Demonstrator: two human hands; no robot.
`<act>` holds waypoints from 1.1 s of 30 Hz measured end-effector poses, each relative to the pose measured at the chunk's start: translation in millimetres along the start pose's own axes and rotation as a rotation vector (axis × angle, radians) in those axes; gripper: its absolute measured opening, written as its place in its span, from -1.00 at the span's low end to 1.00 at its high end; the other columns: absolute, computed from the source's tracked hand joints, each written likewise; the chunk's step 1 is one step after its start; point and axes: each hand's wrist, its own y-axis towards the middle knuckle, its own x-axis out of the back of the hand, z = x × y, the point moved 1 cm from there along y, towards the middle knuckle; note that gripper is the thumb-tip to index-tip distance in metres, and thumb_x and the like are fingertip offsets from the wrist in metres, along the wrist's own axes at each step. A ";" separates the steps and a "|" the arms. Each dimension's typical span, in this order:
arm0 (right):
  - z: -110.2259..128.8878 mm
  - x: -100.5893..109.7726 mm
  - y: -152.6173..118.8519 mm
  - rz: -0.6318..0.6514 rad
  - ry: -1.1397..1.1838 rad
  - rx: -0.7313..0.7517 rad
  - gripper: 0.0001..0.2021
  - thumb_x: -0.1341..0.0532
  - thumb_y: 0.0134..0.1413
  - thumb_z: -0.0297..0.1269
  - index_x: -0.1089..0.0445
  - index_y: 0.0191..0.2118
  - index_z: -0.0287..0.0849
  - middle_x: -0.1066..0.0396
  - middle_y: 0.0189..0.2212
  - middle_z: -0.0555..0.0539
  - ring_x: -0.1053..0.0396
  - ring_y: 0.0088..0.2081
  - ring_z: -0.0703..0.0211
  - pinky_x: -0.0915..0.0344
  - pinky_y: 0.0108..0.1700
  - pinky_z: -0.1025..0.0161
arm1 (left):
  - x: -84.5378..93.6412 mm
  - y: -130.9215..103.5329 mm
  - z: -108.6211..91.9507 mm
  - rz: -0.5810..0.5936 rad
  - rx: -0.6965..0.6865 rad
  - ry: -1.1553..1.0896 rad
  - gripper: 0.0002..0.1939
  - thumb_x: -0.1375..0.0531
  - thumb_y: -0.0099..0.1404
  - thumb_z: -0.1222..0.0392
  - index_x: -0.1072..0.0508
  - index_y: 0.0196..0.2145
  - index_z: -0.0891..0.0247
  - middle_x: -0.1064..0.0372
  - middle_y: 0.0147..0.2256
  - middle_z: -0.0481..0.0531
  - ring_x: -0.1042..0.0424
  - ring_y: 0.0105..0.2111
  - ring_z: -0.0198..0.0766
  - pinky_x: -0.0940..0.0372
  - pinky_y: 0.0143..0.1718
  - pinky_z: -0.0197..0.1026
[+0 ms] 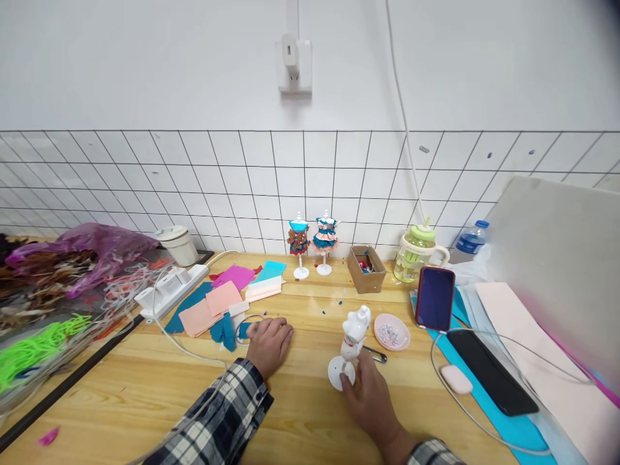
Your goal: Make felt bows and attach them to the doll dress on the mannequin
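Observation:
A small white dress-form mannequin tilts a little on its round base. My right hand is closed around its stand, thumb over the base. Beside those fingers lies a dark metal tool with a looped handle, partly hidden by the hand. My left hand rests palm down on the table with nothing visible in it, next to a teal crepe-paper scrap. A pink dish of small shiny beads sits right of the mannequin. Two dressed mannequins, one in brown and blue, one in ruffles, stand by the wall.
Peach paper sheets lie on the left by a power strip. A cardboard box of scraps and a green-lidded jug stand behind. An upright phone, a black phone and cables occupy the right.

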 end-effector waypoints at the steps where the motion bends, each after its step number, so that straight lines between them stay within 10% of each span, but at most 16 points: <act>1: -0.8 2.5 -1.4 -0.074 0.042 -0.027 -0.72 -0.07 0.14 -0.24 -0.13 -0.03 -0.17 -0.29 -0.15 -0.17 -0.31 -0.23 0.12 -0.29 -0.21 0.20 | -0.3 -1.1 0.7 -0.015 0.019 0.003 -0.71 0.02 0.35 0.10 -0.50 -0.26 0.08 -0.46 -0.16 0.05 -0.33 -0.15 -0.08 -0.05 -0.09 0.03; 5: -7.5 11.9 -4.3 -0.416 0.118 -0.295 -0.81 -0.04 0.18 -0.13 -0.06 -0.37 -0.11 -0.13 -0.47 0.04 -0.11 -0.49 0.27 -0.13 -0.46 0.33 | 0.5 -2.0 8.1 -0.112 0.129 0.011 -0.73 0.00 0.32 0.08 -0.47 -0.33 0.18 -0.45 -0.23 0.11 -0.32 -0.16 -0.07 -0.06 -0.07 0.02; 13: -13.3 18.6 -2.8 -0.473 0.102 -0.538 -0.53 -0.07 0.12 0.02 0.19 -0.58 -0.08 0.23 -0.62 0.13 0.11 -0.57 0.32 0.06 -0.54 0.34 | 1.3 -2.9 20.0 -0.201 0.242 0.023 -0.66 0.06 0.35 0.13 -0.27 -0.56 0.19 -0.35 -0.46 0.08 -0.33 -0.32 -0.14 -0.11 -0.19 -0.05; 18: -15.7 19.9 1.1 -0.245 -0.135 -0.408 -0.69 -0.05 0.17 -0.09 -0.11 -0.53 -0.11 -0.11 -0.61 0.08 -0.14 -0.53 0.25 -0.11 -0.47 0.32 | 4.2 -11.6 25.0 -0.237 0.273 -0.027 -0.66 0.04 0.34 0.12 -0.20 -0.59 0.19 -0.32 -0.49 0.06 -0.29 -0.36 -0.16 -0.11 -0.20 -0.04; 20: -16.2 19.3 7.1 -0.113 -0.286 -0.249 -0.84 -0.03 0.18 -0.25 -0.31 -0.24 -0.15 -0.37 -0.33 -0.07 -0.32 -0.27 0.12 -0.23 -0.28 0.25 | 6.8 -16.8 17.3 -0.214 0.248 -0.089 -0.68 0.02 0.32 0.09 -0.22 -0.58 0.19 -0.33 -0.46 0.07 -0.28 -0.35 -0.14 -0.11 -0.18 -0.02; 24: -19.8 16.6 23.5 0.095 -0.565 -0.121 -0.50 0.05 0.06 -0.58 -0.22 0.12 -0.16 -0.18 0.15 -0.22 -0.21 0.10 0.02 -0.25 -0.14 0.21 | 6.2 -23.9 -29.7 -0.046 0.125 -0.384 -0.76 -0.07 0.25 -0.02 -0.36 -0.29 0.19 -0.37 -0.32 0.10 -0.31 -0.25 -0.11 -0.15 -0.15 -0.03; 28: -18.8 17.6 41.5 0.307 -0.633 -0.182 -0.60 0.02 0.03 -0.63 -0.40 -0.09 -0.18 -0.39 -0.12 -0.23 -0.38 -0.08 0.07 -0.26 -0.19 0.25 | -6.4 -20.0 -89.8 0.136 0.105 -0.589 -0.40 -0.32 -0.03 -0.09 -0.34 -0.04 0.09 -0.38 -0.11 0.13 -0.31 -0.11 -0.01 -0.16 -0.08 -0.01; 33: -9.4 25.7 49.4 0.358 -0.670 -0.223 -0.75 -0.02 0.11 -0.55 -0.42 -0.29 -0.18 -0.43 -0.33 -0.14 -0.43 -0.28 0.13 -0.24 -0.31 0.30 | -19.8 -6.9 -109.3 0.287 0.060 -0.550 -0.86 -0.19 0.20 0.10 -0.48 -0.29 0.13 -0.47 -0.29 0.03 -0.38 -0.23 -0.12 -0.15 -0.17 -0.10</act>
